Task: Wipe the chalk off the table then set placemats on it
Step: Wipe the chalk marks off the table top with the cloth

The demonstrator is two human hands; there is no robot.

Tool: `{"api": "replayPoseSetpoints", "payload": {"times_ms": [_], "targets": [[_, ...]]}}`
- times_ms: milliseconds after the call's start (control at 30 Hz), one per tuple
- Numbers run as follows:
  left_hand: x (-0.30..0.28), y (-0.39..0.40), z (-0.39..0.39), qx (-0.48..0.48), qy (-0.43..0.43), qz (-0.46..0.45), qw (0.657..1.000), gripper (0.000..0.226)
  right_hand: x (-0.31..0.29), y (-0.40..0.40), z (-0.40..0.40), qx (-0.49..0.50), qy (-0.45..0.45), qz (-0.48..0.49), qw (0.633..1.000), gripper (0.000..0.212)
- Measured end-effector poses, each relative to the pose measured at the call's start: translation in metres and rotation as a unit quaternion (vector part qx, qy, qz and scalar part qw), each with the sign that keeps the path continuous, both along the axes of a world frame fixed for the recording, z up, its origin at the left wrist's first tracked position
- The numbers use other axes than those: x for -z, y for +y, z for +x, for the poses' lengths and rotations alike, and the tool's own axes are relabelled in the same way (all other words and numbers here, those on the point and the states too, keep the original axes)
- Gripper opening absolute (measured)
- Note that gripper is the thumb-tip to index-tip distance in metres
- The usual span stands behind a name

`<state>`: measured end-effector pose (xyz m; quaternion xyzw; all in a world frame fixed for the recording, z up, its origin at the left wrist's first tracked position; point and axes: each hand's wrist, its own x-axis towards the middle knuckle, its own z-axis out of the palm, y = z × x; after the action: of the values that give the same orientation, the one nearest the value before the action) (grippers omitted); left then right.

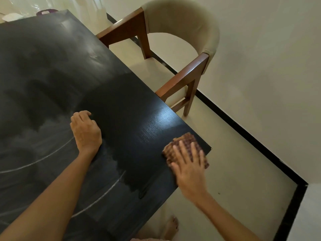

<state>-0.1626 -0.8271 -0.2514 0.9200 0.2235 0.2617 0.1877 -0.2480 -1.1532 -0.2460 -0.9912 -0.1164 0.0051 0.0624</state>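
Head view: chair (182,54) beside table (121,105).

You will find nothing readable here: no label, brand, number or sign. The chalk marks (52,153) on the table (121,94), toward eight o'clock, are curved lines and smears, not letters. A small pale patch on the purple object (45,12) at eleven o'clock may be a label, but it is too blurred to tell.

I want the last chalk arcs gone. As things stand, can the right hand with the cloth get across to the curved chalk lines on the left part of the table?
Probably yes. The right hand presses the cloth flat at the table corner; the chalk lines lie leftward, though the left hand and forearm rest across them.
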Motion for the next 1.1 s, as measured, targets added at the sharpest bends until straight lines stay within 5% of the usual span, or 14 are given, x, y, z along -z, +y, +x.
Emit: {"api": "replayPoseSetpoints", "payload": {"times_ms": [200,433,1100], "targets": [[-0.005,0.002,-0.003,0.001,0.005,-0.030,1.000,0.024,0.016,0.069,-0.105,-0.193,-0.015,-0.009,0.981,0.058],[-0.015,0.038,-0.043,0.022,0.028,0.020,0.999,0.022,0.013,0.068,-0.090,-0.262,-0.009,-0.051,0.964,0.060],[-0.001,0.151,-0.216,-0.129,0.084,0.057,0.986,0.030,0.008,0.327,0.115,-0.185,0.031,0.009,0.982,0.056]]}}
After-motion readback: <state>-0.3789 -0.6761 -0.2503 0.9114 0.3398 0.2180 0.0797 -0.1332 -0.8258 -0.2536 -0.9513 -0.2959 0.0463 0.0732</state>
